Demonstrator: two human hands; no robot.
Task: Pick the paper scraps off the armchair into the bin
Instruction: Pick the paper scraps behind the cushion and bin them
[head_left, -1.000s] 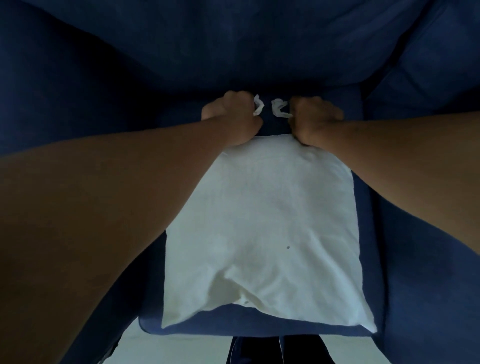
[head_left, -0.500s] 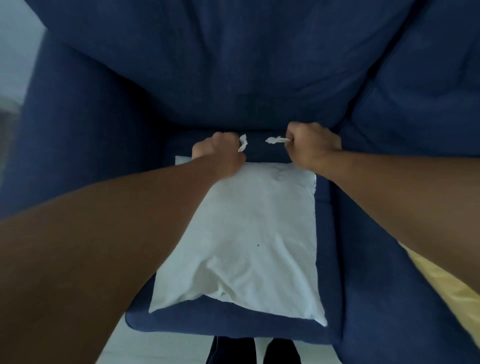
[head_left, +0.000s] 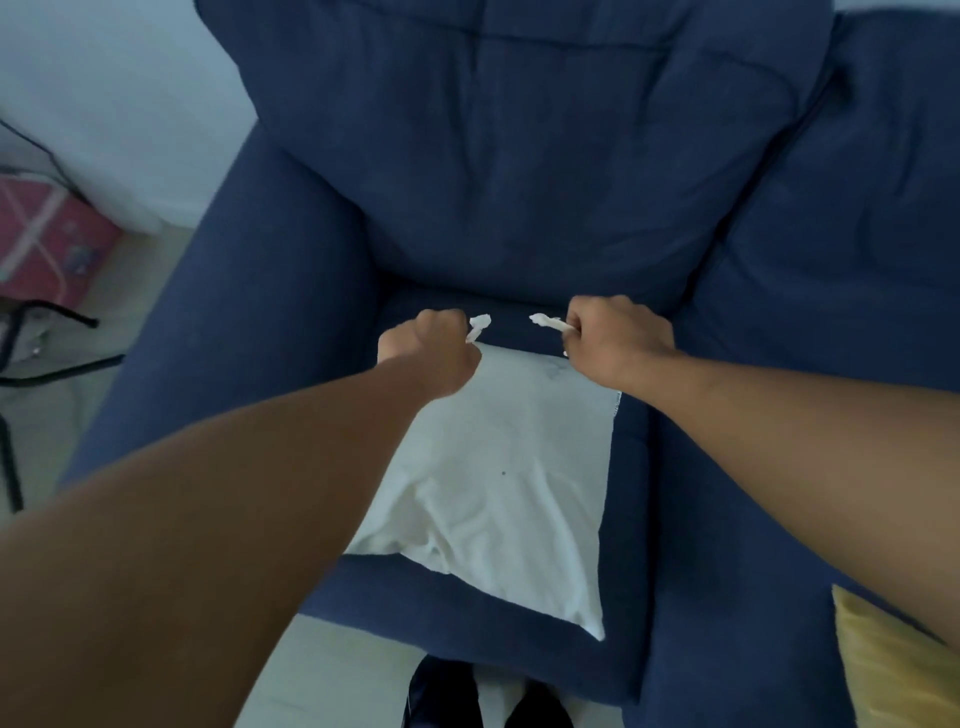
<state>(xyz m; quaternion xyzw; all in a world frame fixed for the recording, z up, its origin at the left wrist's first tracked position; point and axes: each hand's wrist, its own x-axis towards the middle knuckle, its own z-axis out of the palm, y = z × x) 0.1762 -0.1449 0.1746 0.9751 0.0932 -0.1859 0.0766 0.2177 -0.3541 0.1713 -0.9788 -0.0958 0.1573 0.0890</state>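
A dark blue armchair (head_left: 509, 176) fills the head view. A white pillow (head_left: 498, 467) lies on its seat. Above the pillow's far edge, my left hand (head_left: 431, 353) is curled into a fist and pinches a small white paper scrap (head_left: 479, 326) that sticks out to the right. My right hand (head_left: 613, 338) is also fisted and grips a second white paper scrap (head_left: 546, 322), which points left. The two scraps are a short gap apart. No bin is in view.
A second blue seat (head_left: 852, 218) adjoins on the right, with a yellow cushion (head_left: 893, 660) at the lower right. On the floor to the left are a pink box (head_left: 41, 244) and black metal legs (head_left: 57, 358). Dark shoes (head_left: 478, 696) show below the seat front.
The view has pulled back and up, so more of the armchair and the floor shows. Both hands have lifted off the seat with their scraps and moved slightly apart.
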